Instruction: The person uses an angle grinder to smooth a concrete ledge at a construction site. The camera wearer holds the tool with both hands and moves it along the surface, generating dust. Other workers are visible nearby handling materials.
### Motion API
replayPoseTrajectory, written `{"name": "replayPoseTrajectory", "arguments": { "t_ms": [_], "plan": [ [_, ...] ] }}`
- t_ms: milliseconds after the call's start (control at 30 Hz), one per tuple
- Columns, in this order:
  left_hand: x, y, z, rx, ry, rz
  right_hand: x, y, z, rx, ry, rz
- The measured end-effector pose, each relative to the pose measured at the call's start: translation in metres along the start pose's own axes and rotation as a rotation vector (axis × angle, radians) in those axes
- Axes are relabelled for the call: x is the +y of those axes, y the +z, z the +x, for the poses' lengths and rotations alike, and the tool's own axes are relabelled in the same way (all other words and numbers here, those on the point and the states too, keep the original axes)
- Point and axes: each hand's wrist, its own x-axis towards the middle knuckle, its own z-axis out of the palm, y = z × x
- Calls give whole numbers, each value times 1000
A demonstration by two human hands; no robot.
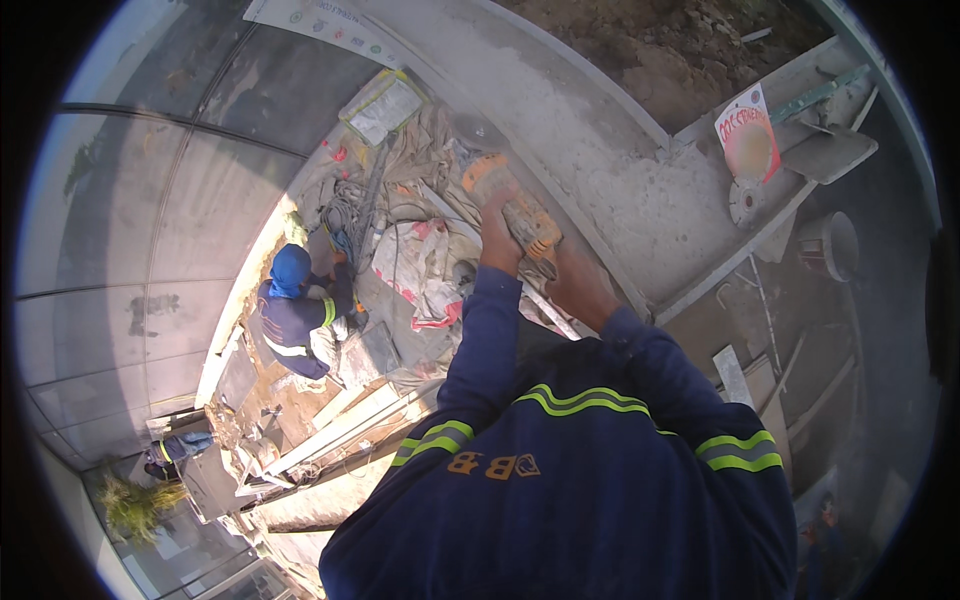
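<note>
Two bare hands, the left hand [498,236] and the right hand [580,287], grip a dusty, elongated orange-and-grey power tool [524,215] in the head view: left fingers wrap its middle, right fingers close around its near end. The tool is just left of a long pale-grey concrete ledge [562,120]. Left of it lies a crumpled white-and-red sack [425,265]; farther left crouches a co-worker in a blue head covering [290,270].

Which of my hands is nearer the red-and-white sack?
Your left hand, higher along the orange tool; your right hand, at its lower end, is farther.
</note>
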Motion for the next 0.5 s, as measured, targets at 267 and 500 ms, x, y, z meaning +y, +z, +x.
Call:
{"name": "replayPoseTrajectory", "arguments": {
  "t_ms": [267,500],
  "plan": [
    [5,0,10,-9,-7,50,10,9,14,40,-52,3],
    [11,0,21,4,6,70,8,13,23,75,-83,49]
  ]
}}
